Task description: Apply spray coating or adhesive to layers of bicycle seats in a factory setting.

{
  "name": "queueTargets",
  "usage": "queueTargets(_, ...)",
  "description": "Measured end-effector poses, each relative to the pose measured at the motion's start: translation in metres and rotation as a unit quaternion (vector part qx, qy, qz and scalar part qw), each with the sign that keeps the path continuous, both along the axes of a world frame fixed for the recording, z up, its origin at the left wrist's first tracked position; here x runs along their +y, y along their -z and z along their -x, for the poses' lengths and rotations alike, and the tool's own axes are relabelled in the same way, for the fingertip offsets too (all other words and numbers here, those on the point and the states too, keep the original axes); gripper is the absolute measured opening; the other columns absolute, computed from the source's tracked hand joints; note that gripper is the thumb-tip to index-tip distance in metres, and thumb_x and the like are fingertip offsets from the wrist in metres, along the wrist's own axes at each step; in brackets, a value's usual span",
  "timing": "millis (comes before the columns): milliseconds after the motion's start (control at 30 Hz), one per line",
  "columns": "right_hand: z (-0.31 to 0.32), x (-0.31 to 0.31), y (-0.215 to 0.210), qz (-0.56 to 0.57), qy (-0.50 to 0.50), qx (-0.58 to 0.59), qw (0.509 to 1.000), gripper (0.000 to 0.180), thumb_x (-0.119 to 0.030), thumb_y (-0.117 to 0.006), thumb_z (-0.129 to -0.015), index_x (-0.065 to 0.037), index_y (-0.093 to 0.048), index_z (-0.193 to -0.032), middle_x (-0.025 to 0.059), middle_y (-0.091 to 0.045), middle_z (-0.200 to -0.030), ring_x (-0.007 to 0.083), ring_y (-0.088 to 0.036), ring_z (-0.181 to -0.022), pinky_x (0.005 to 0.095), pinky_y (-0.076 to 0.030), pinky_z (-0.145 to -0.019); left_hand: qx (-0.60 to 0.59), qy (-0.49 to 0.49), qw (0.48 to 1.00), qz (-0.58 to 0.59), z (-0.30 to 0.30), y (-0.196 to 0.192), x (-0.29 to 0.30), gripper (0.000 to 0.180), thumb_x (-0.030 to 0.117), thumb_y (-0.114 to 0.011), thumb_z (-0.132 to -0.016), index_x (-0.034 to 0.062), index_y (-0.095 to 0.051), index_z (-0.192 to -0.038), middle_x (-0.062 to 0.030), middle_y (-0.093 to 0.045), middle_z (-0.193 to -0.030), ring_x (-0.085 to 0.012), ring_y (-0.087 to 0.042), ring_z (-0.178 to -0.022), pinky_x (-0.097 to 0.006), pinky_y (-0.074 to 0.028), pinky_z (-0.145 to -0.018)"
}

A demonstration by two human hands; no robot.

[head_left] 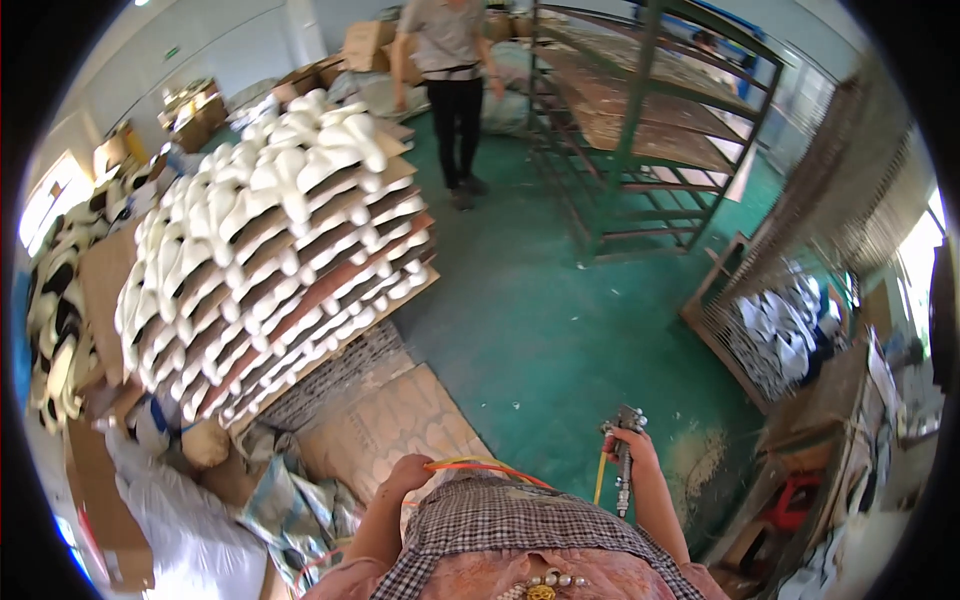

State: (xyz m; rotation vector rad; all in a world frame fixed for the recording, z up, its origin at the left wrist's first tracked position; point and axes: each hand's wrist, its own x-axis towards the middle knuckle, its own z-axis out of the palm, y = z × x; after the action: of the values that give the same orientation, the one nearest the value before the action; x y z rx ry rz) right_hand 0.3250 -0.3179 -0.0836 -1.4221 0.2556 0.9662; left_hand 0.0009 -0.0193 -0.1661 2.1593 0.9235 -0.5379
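Low centre: right hand clenched round spray gun; left hand curled on orange hose; brown cartons far back.

Brown cardboard boxes stand stacked on the green floor at its far edge, against the back wall, with lower cartons just beside them to the left. More open brown boxes sit along the floor's far-left edge. A small green sign hangs on the pale wall above them. Crumpled white plastic bags lie at the floor's near-left corner.
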Motion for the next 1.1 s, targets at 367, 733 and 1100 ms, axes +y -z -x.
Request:
queueTargets(367,-0.01,0.015,0.007,-0.025,-0.04,0.012,0.999,0.017,-0.011,-0.059,-0.079,-0.001,-0.054,-0.092,0.0089,-0.06,-0.07,0.0203,-0.06,-0.059,0.0285,-0.045,-0.042,-0.038,0.005,0.996,-0.079,0.027,0.009,-0.008,0.03,0.03,-0.059,-0.072,0.0105,-0.066,-0.094,-0.0126,-0.065,-0.078,-0.0248,-0.064,-0.071,-0.036,-0.05,-0.067)
queueTargets(733,-0.034,0.022,0.005,-0.04,-0.086,-0.001,0.996,0.016,-0.012,-0.059,-0.08,0.0,-0.056,-0.091,0.0089,-0.061,-0.071,0.0193,-0.061,-0.06,0.028,-0.046,-0.043,-0.01,-0.07,0.997,-0.016,0.017,-0.006,-0.021,0.026,0.031,-0.054,-0.073,0.013,-0.068,-0.085,-0.009,-0.065,-0.074,-0.027,-0.063,-0.075,-0.039,-0.049,-0.07)
queueTargets(1100,-0.058,0.005,0.006,-0.039,-0.083,-0.004,0.996,0.017,-0.012,-0.058,-0.08,0.0,-0.056,-0.093,0.0087,-0.062,-0.072,0.0198,-0.062,-0.061,0.028,-0.046,-0.044,0.007,-0.083,0.997,0.0,-0.001,-0.001,-0.035,0.022,0.03,-0.057,-0.072,0.0144,-0.068,-0.084,-0.0083,-0.066,-0.075,-0.0255,-0.063,-0.075,-0.037,-0.05,-0.07)
